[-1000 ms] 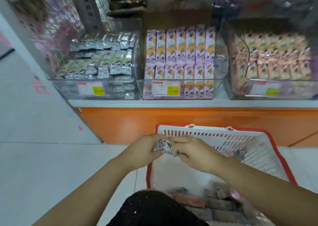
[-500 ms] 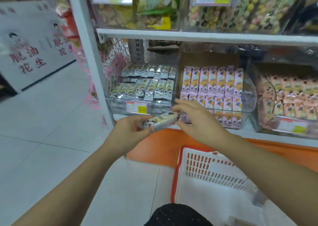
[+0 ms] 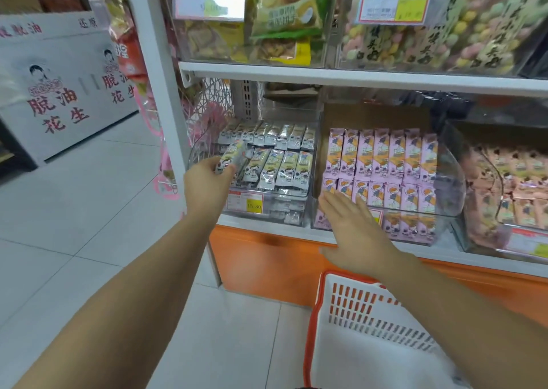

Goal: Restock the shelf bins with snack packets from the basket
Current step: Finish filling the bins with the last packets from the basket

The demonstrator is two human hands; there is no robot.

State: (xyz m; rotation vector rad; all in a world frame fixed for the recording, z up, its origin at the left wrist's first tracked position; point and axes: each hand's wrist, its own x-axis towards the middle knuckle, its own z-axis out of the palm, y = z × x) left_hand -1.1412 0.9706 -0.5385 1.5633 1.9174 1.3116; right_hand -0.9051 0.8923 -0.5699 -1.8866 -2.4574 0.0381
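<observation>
The white basket (image 3: 370,323) with a red rim stands on the floor, below the clear bin (image 3: 267,211) of silver packets and to its right. I cannot tell what lies inside the basket.

Above the basket, the right hand (image 3: 355,234) is to the lower right of this bin. Its fingers (image 3: 332,203) are straight and a little spread, the palm faces down, and it holds nothing. The fingertips are in front of the neighbouring bin of pink packets (image 3: 382,163). I cannot tell if they touch it.

The left hand (image 3: 207,181) is at the left front corner of the clear bin. Its fingers are curled around the lower end of one silver snack packet (image 3: 234,157). The packet is tilted, and its free upper end points over the left part of the bin, just above the front row of silver packets (image 3: 278,169) lying there.

A price label (image 3: 244,202) is on the front of the bin. Above the bin, the upper shelf (image 3: 355,77) carries green and yellow snack bags (image 3: 284,15).
</observation>
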